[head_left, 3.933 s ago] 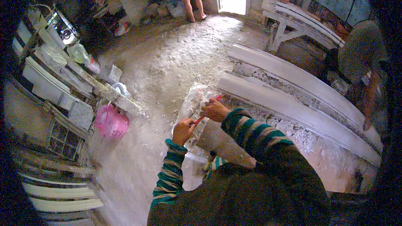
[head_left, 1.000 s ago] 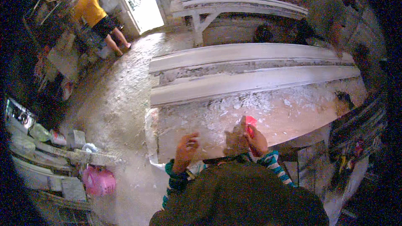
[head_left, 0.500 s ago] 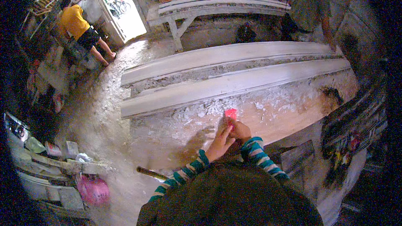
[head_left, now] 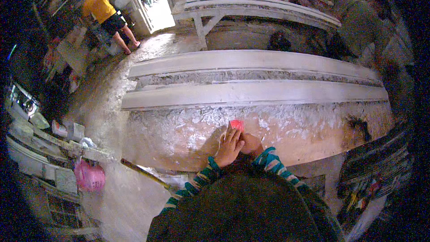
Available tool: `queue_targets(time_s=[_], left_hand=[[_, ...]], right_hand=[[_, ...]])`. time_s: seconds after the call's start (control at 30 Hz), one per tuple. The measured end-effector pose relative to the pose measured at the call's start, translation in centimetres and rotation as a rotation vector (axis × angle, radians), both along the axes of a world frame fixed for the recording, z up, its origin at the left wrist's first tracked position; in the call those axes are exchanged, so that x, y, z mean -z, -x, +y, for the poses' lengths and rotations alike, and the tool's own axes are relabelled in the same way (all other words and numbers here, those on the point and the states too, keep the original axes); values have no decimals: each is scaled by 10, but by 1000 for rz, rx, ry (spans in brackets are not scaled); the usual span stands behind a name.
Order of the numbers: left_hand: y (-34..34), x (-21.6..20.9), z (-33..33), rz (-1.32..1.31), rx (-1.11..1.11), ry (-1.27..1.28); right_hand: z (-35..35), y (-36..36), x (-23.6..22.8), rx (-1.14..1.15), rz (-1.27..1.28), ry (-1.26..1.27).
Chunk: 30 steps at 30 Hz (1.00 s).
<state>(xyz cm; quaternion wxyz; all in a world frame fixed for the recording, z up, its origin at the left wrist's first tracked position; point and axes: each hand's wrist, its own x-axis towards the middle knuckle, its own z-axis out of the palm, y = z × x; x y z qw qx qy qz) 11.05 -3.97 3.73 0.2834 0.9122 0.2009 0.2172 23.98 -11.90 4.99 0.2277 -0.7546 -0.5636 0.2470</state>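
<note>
My right hand is closed around a flat pinkish-red scraper, low over the near part of a worn worktable. My left hand lies beside and partly over the right, its fingers stretched out against the scraper. White, plaster-like scraps and smears cover the tabletop around the scraper. Just beyond lies a long white moulding strip, and behind it a second strip runs alongside. The scraper's lower end is hidden by my fingers.
A long bench at the back carries more white strips and basins. One person in yellow bends at the far left; another person stoops at the far right. A pink bag hangs at left. A stick protrudes near the table's front edge.
The view has turned, so the table lies more level. My left hand has gone from bunched beside the right to flattened over the scraper. The person at right has moved away from the strip's end.
</note>
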Motion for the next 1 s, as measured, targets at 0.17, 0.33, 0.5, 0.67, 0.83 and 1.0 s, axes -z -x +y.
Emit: queue_targets(time_s=[0.17, 0.33, 0.5, 0.67, 0.83, 1.0], left_hand=[[-10, -9, -15, 33, -51, 41], [-18, -22, 0, 79, -26, 120], [-24, -12, 8, 333, 76, -32], [-48, -8, 16, 9, -80, 183], [-51, -15, 14, 95, 55, -53], [-66, -9, 17, 23, 16, 50]], right_hand=[[-18, 7, 2, -105, 76, 0], [18, -25, 14, -125, 15, -52], [4, -15, 33, -85, 22, -15], [22, -36, 32, -119, 11, -14], [7, -45, 44, -69, -9, 76], [21, -57, 56, -82, -2, 56]])
